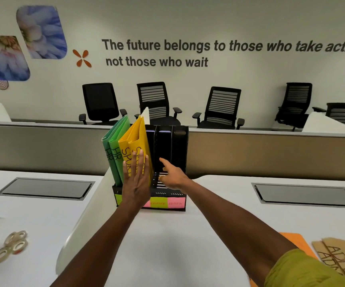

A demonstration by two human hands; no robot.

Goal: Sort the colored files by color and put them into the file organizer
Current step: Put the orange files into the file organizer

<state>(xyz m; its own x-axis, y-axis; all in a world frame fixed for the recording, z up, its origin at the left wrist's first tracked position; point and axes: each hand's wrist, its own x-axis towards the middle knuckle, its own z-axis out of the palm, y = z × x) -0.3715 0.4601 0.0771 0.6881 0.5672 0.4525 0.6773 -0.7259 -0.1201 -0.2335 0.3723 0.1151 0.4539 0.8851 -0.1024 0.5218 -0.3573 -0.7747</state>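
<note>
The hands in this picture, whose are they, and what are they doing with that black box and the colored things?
They belong to a person wearing a camera on their head, so you see what they see, looking down at a white table. The black box is a file organizer with slots. Two green files and two yellow files already stand in its left slots. The left hand presses flat against the yellow files. The right hand points a finger into an unfilled slot. Neither hand holds anything. An orange file and brown files lie at the right, and tape rolls at the left.
</note>
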